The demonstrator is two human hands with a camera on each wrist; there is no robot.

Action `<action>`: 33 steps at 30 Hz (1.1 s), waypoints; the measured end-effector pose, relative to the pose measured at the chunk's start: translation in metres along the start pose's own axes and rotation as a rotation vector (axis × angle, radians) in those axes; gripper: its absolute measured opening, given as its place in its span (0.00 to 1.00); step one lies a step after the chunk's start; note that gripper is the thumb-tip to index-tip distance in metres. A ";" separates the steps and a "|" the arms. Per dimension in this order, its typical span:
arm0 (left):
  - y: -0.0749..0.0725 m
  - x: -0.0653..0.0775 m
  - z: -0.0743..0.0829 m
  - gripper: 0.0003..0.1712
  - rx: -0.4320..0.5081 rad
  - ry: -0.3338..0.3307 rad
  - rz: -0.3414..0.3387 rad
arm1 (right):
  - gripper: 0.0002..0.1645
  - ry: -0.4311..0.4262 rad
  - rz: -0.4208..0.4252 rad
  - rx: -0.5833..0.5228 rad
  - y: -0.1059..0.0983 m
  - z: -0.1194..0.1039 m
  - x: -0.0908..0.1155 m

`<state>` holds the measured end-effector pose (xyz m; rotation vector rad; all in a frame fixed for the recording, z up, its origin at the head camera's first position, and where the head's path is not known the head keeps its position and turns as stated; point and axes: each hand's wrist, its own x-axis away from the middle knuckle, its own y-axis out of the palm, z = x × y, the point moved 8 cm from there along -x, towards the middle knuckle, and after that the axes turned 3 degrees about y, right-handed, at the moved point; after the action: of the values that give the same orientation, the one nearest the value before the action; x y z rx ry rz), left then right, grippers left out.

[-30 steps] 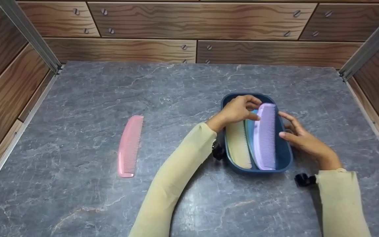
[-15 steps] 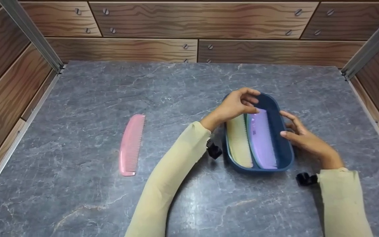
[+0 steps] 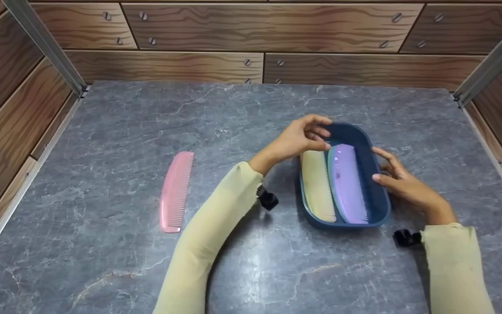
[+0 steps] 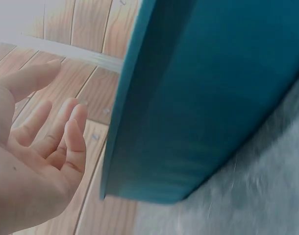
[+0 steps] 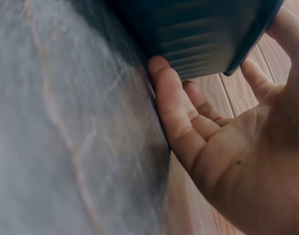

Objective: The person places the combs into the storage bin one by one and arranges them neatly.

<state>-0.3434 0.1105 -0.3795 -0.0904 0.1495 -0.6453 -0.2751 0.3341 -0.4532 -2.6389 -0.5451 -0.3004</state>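
My left hand (image 3: 300, 138) hovers over the far left rim of a dark blue plastic tub (image 3: 379, 196), fingers loosely bent and holding nothing. In the tub a purple comb (image 3: 348, 185) lies flat, with a teal edge showing from beneath its left side. Next to it, along the left wall, lies a pale yellow comb (image 3: 317, 187). My right hand (image 3: 408, 187) rests against the tub's right side, thumb and forefinger at the rim. The right wrist view shows other fingers (image 5: 171, 103) touching the ribbed outer wall low down, near the tabletop.
A pink comb (image 3: 176, 192) lies on the grey marbled tabletop (image 3: 103, 187), left of the tub, teeth facing right. Wood-patterned panels (image 3: 198, 26) stand behind and at both sides, with metal posts (image 3: 50, 52) at the back corners.
The purple comb has come down flat in the tub, covering the blue comb beneath. My left hand has let go of it and moved left. My right hand stays at the tub.
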 end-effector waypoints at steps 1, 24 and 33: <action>-0.005 0.001 0.000 0.32 -0.009 -0.003 0.010 | 0.42 -0.001 -0.001 -0.001 0.000 0.000 0.000; -0.124 0.078 -0.014 0.36 -0.140 -0.102 0.224 | 0.43 0.019 -0.006 0.021 -0.002 0.002 0.000; -0.153 0.108 -0.029 0.36 -0.177 -0.156 0.258 | 0.42 -0.007 -0.010 -0.006 -0.002 -0.001 0.000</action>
<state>-0.3530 -0.0775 -0.3998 -0.2864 0.0654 -0.3648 -0.2762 0.3350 -0.4524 -2.6445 -0.5611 -0.2971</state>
